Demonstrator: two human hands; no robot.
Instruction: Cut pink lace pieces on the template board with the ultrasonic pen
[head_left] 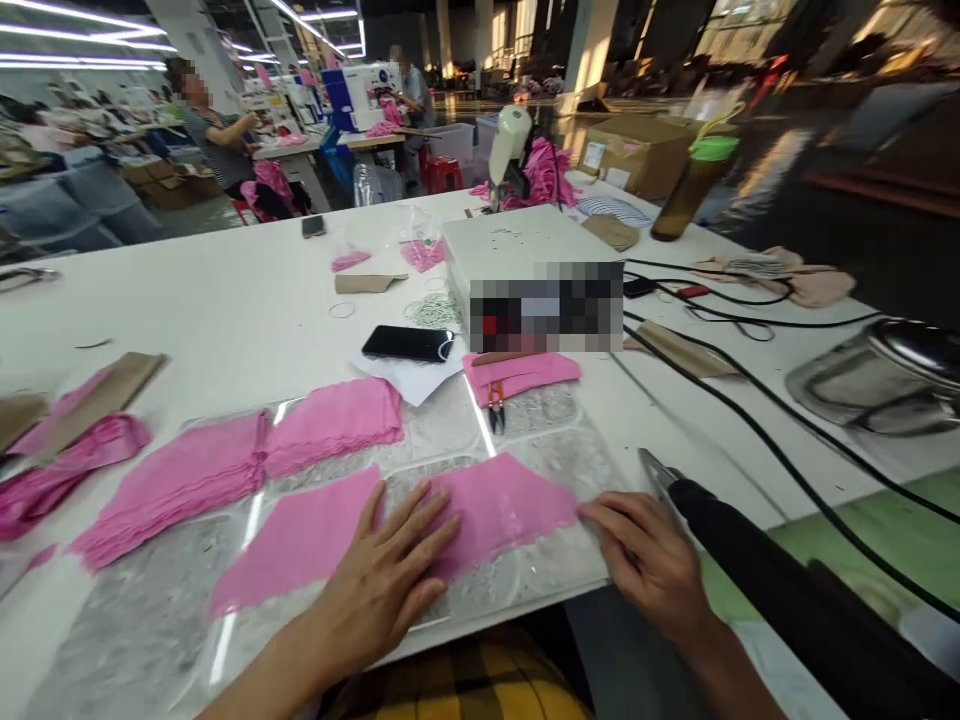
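My left hand (409,550) lies flat with its fingers spread on a pink fabric piece (502,510) at the near edge of the table. The right corner of that same piece is pinched by my right hand (649,550), thumb against fingers. A second pink piece (300,545) lies just left of it, partly under my left hand. Behind these, two stacks of pink fabric pieces (334,425) sit side by side on a grey marbled sheet (161,600). Thread snips (496,405) with orange handles rest on a folded pink strip (547,375).
A black-handled tool (720,530) with a metal tip stands right of my right hand, near black cables (750,430). A white box (525,240), a phone (409,343) and a brown bottle (690,190) are farther back. Other people (214,130) sit beyond the table.
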